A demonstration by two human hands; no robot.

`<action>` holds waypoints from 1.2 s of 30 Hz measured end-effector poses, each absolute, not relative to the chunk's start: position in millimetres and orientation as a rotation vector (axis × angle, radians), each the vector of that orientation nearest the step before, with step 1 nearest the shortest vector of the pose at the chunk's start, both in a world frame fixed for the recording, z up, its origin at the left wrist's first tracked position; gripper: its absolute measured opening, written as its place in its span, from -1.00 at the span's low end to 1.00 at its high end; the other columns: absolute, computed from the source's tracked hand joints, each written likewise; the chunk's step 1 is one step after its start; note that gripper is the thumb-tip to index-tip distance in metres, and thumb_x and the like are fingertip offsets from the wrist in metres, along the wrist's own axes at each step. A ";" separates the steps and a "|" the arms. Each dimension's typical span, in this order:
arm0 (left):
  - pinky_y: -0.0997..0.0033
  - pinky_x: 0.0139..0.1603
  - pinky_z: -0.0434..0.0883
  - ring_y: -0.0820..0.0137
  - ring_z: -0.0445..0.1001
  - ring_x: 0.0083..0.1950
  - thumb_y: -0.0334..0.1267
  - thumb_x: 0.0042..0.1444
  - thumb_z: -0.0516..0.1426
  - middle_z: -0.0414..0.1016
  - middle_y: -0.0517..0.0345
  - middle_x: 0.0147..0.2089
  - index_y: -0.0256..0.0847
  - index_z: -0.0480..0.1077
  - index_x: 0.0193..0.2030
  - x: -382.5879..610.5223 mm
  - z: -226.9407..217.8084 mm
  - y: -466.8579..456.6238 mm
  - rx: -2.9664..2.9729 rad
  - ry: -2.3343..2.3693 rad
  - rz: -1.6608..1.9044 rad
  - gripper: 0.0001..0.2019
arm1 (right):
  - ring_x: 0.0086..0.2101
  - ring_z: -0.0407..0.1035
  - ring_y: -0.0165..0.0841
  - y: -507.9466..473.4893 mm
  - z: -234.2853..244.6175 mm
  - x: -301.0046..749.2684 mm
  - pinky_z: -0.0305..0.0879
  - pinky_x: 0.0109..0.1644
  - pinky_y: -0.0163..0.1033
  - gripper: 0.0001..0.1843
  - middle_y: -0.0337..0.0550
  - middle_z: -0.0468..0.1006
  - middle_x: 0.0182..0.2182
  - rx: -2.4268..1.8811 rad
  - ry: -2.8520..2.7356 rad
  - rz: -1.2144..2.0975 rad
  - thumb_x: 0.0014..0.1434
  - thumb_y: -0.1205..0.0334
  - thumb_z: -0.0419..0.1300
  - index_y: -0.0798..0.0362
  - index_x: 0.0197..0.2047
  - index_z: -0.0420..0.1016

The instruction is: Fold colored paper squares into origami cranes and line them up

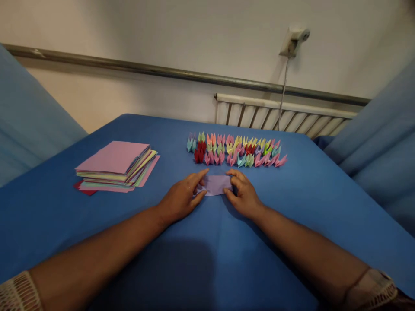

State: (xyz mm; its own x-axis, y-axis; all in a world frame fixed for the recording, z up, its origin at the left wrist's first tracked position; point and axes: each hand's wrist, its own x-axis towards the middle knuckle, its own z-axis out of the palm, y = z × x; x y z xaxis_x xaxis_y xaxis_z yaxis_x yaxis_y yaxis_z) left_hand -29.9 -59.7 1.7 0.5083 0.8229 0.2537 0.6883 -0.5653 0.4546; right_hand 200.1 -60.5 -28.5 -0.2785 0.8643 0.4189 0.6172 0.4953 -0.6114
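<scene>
A small folded lilac paper [216, 185] lies flat on the blue table cover [207, 259]. My left hand [183, 198] pinches its left end between thumb and forefinger. My right hand [244, 194] grips its right end, fingers curled over the edge. Just beyond the paper stand rows of several small folded paper pieces [235, 150] in pink, yellow, green, red and pale blue.
A stack of coloured paper sheets [118, 166] with a pink sheet on top lies at the left of the table. Blue fabric rises at both sides. Behind are a wall rail [181, 73], a radiator [279, 114] and a wall socket with a cord [293, 41].
</scene>
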 end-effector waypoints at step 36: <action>-0.23 0.35 0.03 0.04 -0.11 0.46 -0.45 0.04 0.20 0.12 0.09 0.41 -0.02 0.56 -0.09 -55.1 -2.2 -41.6 2.606 1.134 0.514 -0.68 | 0.17 0.23 -0.22 -56.3 -41.0 204.5 0.17 0.21 0.00 -0.68 -0.07 0.31 0.18 -1.099 -2.050 0.690 0.01 0.50 0.23 -0.04 -0.19 0.55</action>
State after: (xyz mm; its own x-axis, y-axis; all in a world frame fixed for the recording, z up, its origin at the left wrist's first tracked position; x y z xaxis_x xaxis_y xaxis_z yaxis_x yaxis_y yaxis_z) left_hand -55.1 -41.6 -2.2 0.6341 0.7419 0.2180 0.6527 -0.6647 0.3636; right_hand 204.5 -56.3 -41.0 -0.3946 0.8583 0.3281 0.4852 0.4979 -0.7188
